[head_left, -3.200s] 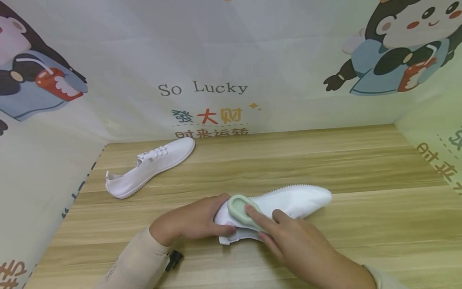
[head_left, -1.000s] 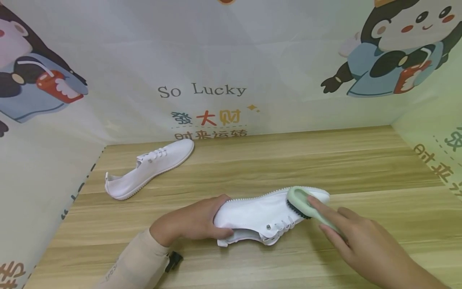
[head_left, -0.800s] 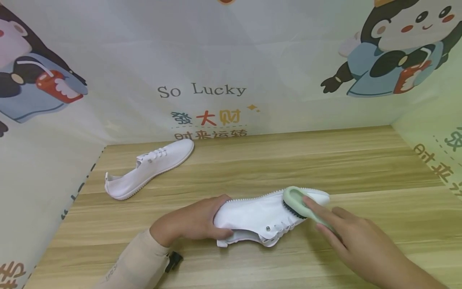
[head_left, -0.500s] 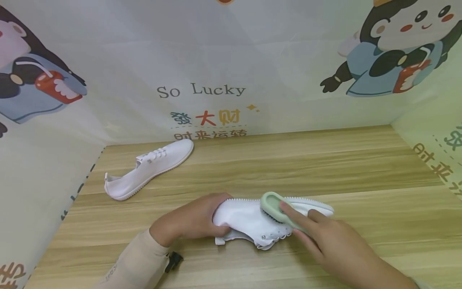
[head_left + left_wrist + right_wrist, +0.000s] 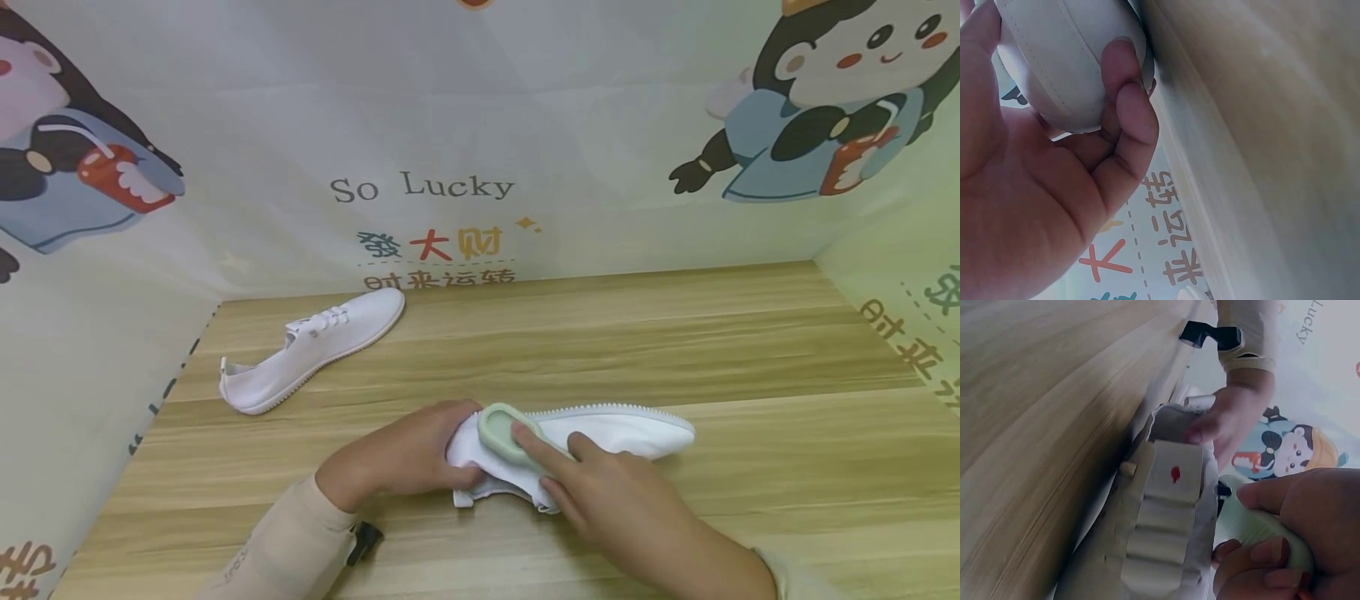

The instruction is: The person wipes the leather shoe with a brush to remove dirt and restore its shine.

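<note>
A white lace-up shoe [image 5: 615,425] lies tilted on its side in the head view, toe to the right, zigzag sole edge facing away. My left hand [image 5: 412,454] grips its heel, thumb at the opening; in the left wrist view the fingers curl round the heel [image 5: 1063,62]. My right hand [image 5: 615,500] holds a pale green brush [image 5: 501,429] by its handle, index finger on the back of its head. The brush head lies over the shoe's side near the heel, its bristles hidden in the head view. The right wrist view shows the shoe's tongue [image 5: 1175,472] with a red mark.
A second white shoe [image 5: 322,346] stands at the back left of the wooden table [image 5: 675,333]. Printed cloth walls [image 5: 450,108] enclose the back and both sides. A black wrist fitting [image 5: 365,543] sits by the left sleeve.
The brush has slid left along the shoe from near the toe to near the heel. The shoe has tipped so its laces are mostly covered. The left hand keeps its grip.
</note>
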### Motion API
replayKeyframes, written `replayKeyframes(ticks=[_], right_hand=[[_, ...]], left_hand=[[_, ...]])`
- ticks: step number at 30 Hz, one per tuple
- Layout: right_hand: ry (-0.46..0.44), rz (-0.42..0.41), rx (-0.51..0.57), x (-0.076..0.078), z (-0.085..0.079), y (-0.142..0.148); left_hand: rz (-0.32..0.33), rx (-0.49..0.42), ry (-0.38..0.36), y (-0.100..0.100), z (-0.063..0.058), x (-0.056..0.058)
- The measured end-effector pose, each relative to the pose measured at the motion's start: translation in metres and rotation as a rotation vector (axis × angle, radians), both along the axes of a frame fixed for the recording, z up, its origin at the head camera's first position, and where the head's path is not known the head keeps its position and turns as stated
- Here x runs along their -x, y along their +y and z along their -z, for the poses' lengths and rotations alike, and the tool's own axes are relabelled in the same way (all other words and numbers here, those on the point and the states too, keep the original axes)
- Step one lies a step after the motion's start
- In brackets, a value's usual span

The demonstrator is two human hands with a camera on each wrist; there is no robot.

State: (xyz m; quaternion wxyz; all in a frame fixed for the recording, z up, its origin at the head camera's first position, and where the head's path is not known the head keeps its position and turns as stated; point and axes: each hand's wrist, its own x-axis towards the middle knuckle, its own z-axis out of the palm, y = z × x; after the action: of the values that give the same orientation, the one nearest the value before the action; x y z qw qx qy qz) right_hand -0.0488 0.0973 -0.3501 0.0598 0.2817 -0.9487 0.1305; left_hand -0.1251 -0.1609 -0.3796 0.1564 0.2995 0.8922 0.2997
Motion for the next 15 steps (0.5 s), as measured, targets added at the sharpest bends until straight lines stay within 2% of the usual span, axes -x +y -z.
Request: replayKeyframes(ticks=[5,9,15], right_hand=[[0.028,-0.041,-0.007,0.0026,0.0024,-0.0087],[0.069,-0.044,-0.005,0.003,0.0035,-0.0098],[0.193,-0.029,-0.057,0.0036,0.003,-0.0026]], left_hand=[[0.006,-0.012,0.011,0.0011,-0.0014,-0.0008],[0.005,-0.016,0.006,0.0019,-0.0034,-0.0015],[-0.005,0.026,0.011,0.0011,-0.0025,-0.0018]])
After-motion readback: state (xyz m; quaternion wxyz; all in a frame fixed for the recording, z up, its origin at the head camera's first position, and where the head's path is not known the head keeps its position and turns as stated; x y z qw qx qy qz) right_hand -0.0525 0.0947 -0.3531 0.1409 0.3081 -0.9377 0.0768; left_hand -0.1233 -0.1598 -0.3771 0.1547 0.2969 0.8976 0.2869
